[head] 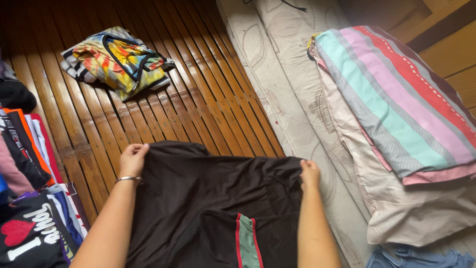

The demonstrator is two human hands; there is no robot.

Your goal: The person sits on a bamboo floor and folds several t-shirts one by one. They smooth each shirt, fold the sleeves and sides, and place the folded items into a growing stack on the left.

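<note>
Black garment (208, 198) lies spread across the near part of the bamboo slat floor (163, 104), its right edge reaching the pale patterned mat (277, 84), and we hold it at its two far corners. Our left hand (132, 159), with a thin metal bracelet (128, 178) on the wrist, has its grip closed on the far left corner of the cloth; our right hand (309, 174) pinches the far right corner, fingers shut on the fabric. A red and green stripe (246, 240) runs down the near part of the garment, between our forearms. On the far left of the floor, well apart from our hands, sits a folded colourful shirt (116, 60). Along the left edge lies a pile of mixed clothes (27, 188), just beside our left arm. On the right, a folded striped blanket (396, 94) rests on a pale pink pillow (411, 198), with blue cloth (421, 258) at the near right corner.
</note>
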